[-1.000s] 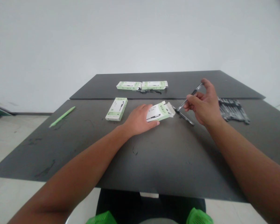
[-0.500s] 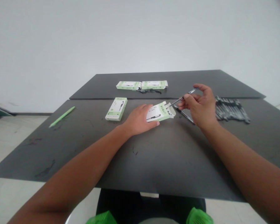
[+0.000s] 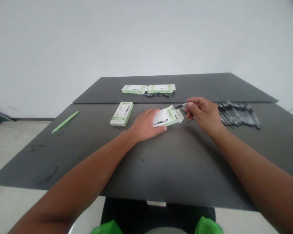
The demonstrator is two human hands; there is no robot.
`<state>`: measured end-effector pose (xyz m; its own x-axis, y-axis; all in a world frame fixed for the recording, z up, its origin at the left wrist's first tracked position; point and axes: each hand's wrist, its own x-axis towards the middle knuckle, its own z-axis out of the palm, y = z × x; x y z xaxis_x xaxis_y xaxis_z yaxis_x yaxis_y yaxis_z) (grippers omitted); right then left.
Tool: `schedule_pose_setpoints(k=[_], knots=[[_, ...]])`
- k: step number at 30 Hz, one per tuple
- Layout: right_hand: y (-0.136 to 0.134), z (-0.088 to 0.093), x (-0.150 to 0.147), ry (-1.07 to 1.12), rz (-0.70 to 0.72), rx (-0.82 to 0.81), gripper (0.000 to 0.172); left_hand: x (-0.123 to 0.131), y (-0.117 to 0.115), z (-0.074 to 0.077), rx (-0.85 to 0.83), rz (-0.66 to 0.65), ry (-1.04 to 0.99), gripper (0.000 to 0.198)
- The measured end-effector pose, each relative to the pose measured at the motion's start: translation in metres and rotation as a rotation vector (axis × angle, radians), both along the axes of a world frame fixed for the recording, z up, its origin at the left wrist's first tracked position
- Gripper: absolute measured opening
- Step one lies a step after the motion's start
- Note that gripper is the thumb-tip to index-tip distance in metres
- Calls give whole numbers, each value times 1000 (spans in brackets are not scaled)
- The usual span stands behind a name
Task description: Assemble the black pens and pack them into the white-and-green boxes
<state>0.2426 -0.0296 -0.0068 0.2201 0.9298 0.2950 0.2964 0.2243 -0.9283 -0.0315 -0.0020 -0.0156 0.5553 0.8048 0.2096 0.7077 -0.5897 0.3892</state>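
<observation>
My left hand (image 3: 146, 126) is wrapped round a white and green pen box (image 3: 166, 117), whose flaps stand open on the right. Between the thumb and fingers of my right hand (image 3: 203, 113) is a pen (image 3: 180, 106), pointing left over the box's open end. Whether its tip has entered the box I cannot tell. Part of another pen lying on the table is mostly hidden behind my right hand. A row of several clear pens with black caps (image 3: 239, 113) lies just beyond that hand.
A closed pen box (image 3: 122, 113) lies left of my left hand. Farther back rest two more boxes (image 3: 134, 89) with several dark pens (image 3: 157, 95) in front of them. A green pen (image 3: 65, 122) lies at the left on the dark table (image 3: 161, 169).
My right hand has moved left and slightly down, bringing the pen closer to the box's open end. My left hand and the box have stayed in place.
</observation>
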Motion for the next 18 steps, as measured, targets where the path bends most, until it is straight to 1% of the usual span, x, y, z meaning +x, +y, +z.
schedule_pose_setpoints(k=[4, 10, 14, 16, 18], knots=[[2, -3, 10, -124, 23, -9, 29, -1, -1, 0, -4, 0, -1, 87], [0, -1, 16, -398, 54, -22, 32, -1, 0, 1, -11, -11, -1, 86], [-1, -1, 15, -518, 139, 84, 31, -1, 0, 0, -7, -10, -7, 86], [0, -3, 13, -532, 162, 149, 30, -1, 0, 0, -7, -13, -10, 85], [2, -7, 11, -521, 171, 180, 27, 0, 0, 0, -6, -17, -11, 85]])
